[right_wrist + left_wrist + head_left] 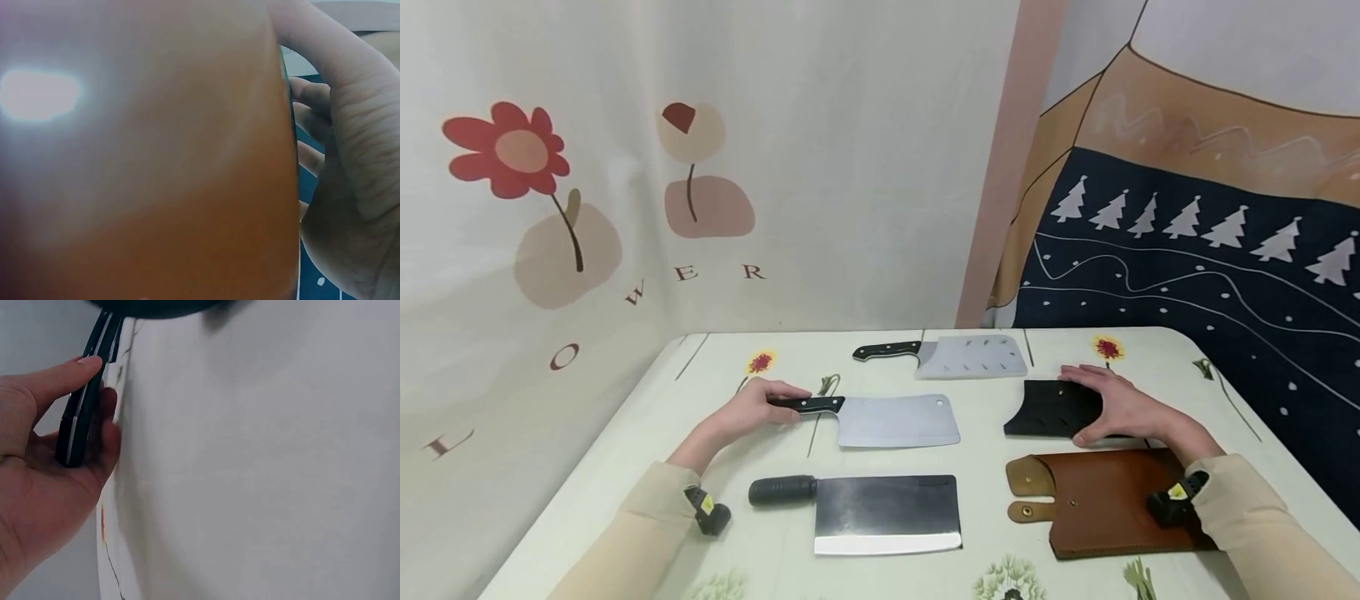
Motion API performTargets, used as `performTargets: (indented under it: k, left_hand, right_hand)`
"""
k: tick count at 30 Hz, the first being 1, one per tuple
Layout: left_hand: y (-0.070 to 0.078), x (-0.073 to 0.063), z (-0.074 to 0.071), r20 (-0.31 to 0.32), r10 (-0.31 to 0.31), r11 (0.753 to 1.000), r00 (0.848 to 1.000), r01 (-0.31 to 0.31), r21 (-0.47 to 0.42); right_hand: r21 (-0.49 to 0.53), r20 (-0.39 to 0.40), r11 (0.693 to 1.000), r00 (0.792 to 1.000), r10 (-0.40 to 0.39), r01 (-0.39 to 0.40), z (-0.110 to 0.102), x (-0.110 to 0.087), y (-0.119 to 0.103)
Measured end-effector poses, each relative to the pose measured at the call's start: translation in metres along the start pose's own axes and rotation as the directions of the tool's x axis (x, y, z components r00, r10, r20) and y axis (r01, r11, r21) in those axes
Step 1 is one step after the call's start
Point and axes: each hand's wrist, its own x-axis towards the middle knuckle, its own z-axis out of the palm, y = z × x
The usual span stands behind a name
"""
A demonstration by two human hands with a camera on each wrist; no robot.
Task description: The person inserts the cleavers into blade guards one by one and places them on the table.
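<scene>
In the head view my left hand (pixel 756 405) holds the black riveted handle (pixel 820 405) of a cleaver with a pale grey blade (pixel 897 421) pointing right. The left wrist view shows the thumb on one side of that handle (pixel 76 419) and curled fingers on the other. At the right, my right hand (pixel 1123 407) grips a black blade sheath (pixel 1047 408) across its width, fingers at the far edge and thumb at the near edge. In the right wrist view a brown leather sheath (pixel 187 237) fills the front and hides the black one.
Behind lies another cleaver (pixel 887 350) in a translucent blade cover (pixel 977 357). Nearer sits a larger cleaver (pixel 887 512) with a thick black handle. The brown leather sheath (pixel 1112 500), its snap straps to the left, rests under my right wrist. A flower-patterned cloth (pixel 715 467) covers the table.
</scene>
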Motion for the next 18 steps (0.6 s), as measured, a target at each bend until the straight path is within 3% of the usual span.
performTargets:
  k: [10, 18]
  left_hand:
    - [0.002, -0.003, -0.003, 0.03, -0.051, 0.992, 0.998, 0.054, -0.117]
    - [0.0, -0.004, -0.003, 0.05, -0.023, 0.99, 0.998, 0.029, -0.135]
  right_hand:
    - [0.015, -0.008, 1.0, 1.0, -0.014, 0.014, -0.004, -0.001, -0.009]
    - [-0.031, -0.01, 0.999, 1.0, -0.009, 0.009, -0.003, 0.001, -0.016]
